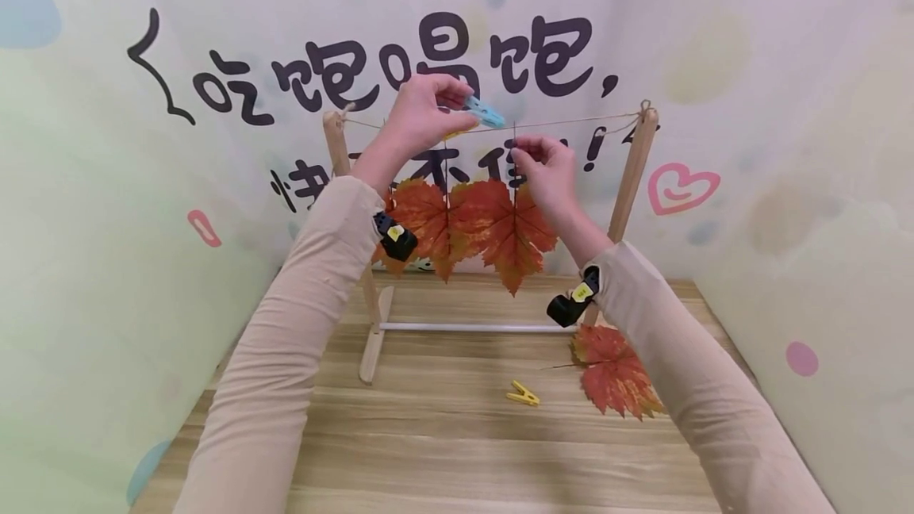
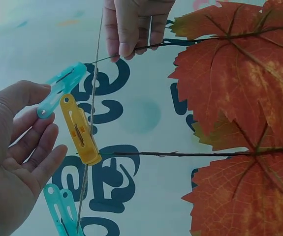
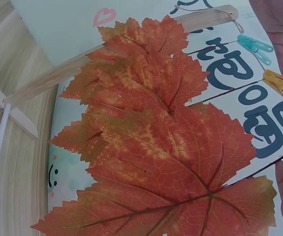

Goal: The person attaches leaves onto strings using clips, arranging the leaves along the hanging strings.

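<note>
My left hand (image 1: pixel 426 116) pinches a light blue clothespin (image 2: pixel 62 89) between thumb and fingers, its tip close to the twine (image 2: pixel 95 83). My right hand (image 1: pixel 548 171) pinches the dark stem (image 2: pixel 151 46) of a red-orange maple leaf (image 1: pixel 516 232), with the stem's thin end reaching the twine beside the clothespin. In the left wrist view, a yellow clothespin (image 2: pixel 80 130) clips another leaf's stem to the twine, and a second blue clothespin (image 2: pixel 62 211) sits farther along. Several leaves (image 3: pixel 141 78) hang overlapping in the right wrist view.
Two wooden posts (image 1: pixel 632 173) hold the twine, joined low down by a white rod (image 1: pixel 478 327). On the wooden table (image 1: pixel 428 443) lie a loose maple leaf (image 1: pixel 616 371) at the right and a yellow clothespin (image 1: pixel 524 393). A printed wall (image 1: pixel 785 260) stands close behind.
</note>
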A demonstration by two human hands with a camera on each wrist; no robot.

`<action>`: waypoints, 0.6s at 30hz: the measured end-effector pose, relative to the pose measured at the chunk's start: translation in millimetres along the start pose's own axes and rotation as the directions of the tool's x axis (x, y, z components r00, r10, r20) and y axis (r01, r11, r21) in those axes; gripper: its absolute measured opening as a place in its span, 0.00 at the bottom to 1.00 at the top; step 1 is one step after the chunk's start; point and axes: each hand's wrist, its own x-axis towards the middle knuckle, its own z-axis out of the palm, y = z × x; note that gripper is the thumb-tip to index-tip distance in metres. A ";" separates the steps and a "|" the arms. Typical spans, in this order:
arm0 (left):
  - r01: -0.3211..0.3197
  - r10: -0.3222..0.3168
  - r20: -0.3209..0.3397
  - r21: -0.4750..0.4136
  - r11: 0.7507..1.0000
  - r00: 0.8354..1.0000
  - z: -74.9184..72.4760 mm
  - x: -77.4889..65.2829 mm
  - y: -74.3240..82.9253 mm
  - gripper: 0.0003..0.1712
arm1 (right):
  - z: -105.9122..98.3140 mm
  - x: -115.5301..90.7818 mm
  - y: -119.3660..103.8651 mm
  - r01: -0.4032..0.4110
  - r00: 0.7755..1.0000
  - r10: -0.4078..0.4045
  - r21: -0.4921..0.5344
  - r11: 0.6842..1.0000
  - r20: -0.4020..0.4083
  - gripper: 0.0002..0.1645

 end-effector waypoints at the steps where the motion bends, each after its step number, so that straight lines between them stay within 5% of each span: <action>1: -0.004 0.004 0.001 0.002 1.000 1.000 0.5 0.4 0.0 0.18 | 0.5 0.1 0.2 0.003 1.000 -0.003 -0.002 1.000 0.004 0.13; 10: -0.057 0.056 0.023 0.056 0.997 0.998 2.6 5.9 -0.4 0.16 | 3.5 -0.6 -1.8 0.031 0.999 -0.031 -0.024 0.999 0.016 0.13; 18: -0.071 0.066 0.031 0.189 0.979 0.997 4.3 9.5 2.4 0.13 | 3.8 0.2 -3.3 0.022 1.000 -0.022 -0.004 1.000 -0.019 0.12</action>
